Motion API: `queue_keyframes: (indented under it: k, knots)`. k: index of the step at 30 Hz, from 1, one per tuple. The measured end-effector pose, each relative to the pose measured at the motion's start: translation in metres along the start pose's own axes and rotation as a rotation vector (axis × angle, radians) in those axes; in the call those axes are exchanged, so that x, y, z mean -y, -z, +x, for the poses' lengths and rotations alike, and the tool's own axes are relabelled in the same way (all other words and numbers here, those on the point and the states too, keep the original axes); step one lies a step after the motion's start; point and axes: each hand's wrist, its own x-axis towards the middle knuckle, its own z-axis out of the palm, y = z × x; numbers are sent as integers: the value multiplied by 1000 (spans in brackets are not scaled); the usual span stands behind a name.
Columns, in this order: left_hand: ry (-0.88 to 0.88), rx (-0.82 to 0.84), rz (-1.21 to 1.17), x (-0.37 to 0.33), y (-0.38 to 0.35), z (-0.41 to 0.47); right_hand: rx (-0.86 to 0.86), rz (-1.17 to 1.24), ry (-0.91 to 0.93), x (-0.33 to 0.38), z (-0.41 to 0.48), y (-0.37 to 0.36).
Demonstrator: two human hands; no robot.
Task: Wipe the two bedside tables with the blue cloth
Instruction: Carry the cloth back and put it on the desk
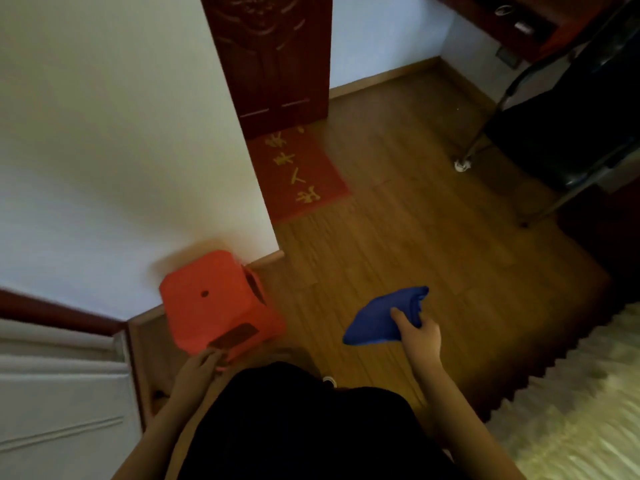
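Note:
The blue cloth point(381, 318) is folded and hangs in the air over the wooden floor, gripped at its near edge by my right hand point(417, 336). My left hand point(202, 367) holds the near edge of a red plastic stool point(214, 303), which is tilted beside the white wall. A white panelled piece of furniture point(59, 386) stands at the lower left, just left of the stool; I cannot tell whether it is a bedside table.
A dark red door point(273, 57) with a red doormat point(298, 174) lies ahead past the wall corner. A black chair with metal legs point(568, 133) stands at the right. A pale rug with a dark scalloped border point(571, 393) covers the lower right floor.

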Motion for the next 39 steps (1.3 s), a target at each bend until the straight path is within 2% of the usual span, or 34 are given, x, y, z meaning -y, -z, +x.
queue_keyframes:
  k: [6,10,14,16,20,24,31,39]
  knots:
    - [14,9,14,-101,-13,89,-39,56,-13,74,94,-9]
    - [-70,71,76,-188,-39,168,-116,93,-57,112,166,-7]
    - [-247,238,336,-292,-67,256,-266,142,-119,148,227,8]
    - [-325,310,391,-357,-86,290,-358,175,-154,163,249,19]
    - [-291,433,283,-496,-137,335,-509,235,-238,191,290,47]
    - [-323,555,318,-594,-196,369,-620,270,-318,208,339,76]
    - [-339,606,441,-693,-290,436,-609,317,-389,257,483,121]
    - [-178,438,351,-775,-320,514,-447,309,-228,395,655,163]
